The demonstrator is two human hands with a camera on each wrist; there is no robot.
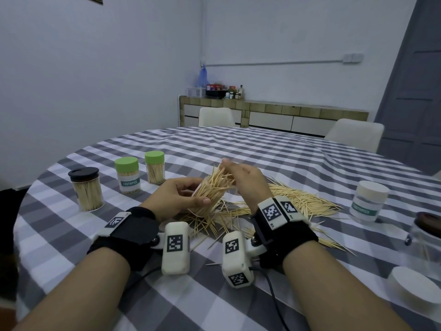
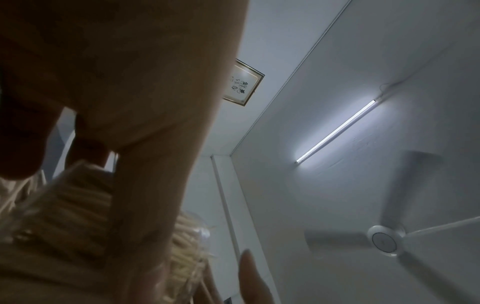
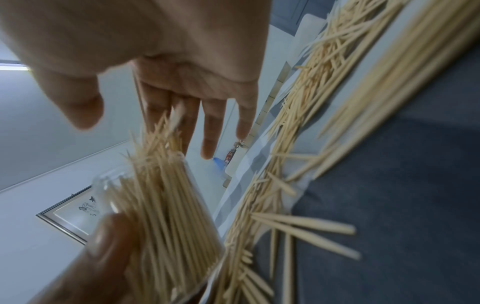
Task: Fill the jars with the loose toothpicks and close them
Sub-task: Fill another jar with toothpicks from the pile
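Note:
My left hand [image 1: 181, 194] grips a clear jar [image 1: 210, 197] crammed with toothpicks and holds it tilted above the table. Toothpick tips stick out of its open mouth. My right hand [image 1: 241, 177] is at that mouth, its straight fingers [image 3: 210, 127] against the protruding tips and the thumb apart. The right wrist view shows the jar [image 3: 166, 205] close up with my left thumb [image 3: 103, 257] on its wall. In the left wrist view my left hand [image 2: 130, 144] covers most of the jar [image 2: 189, 242]. Loose toothpicks [image 1: 298, 201] lie heaped under and to the right of my hands.
Three closed, filled jars stand at the left: one black-lidded [image 1: 87, 187] and two green-lidded [image 1: 127, 173] [image 1: 155, 167]. At the right are a white-lidded jar [image 1: 368, 201], a dark-lidded glass jar [image 1: 427, 235] and a loose white lid [image 1: 412, 287]. A checked cloth [image 1: 238, 144] covers the round table.

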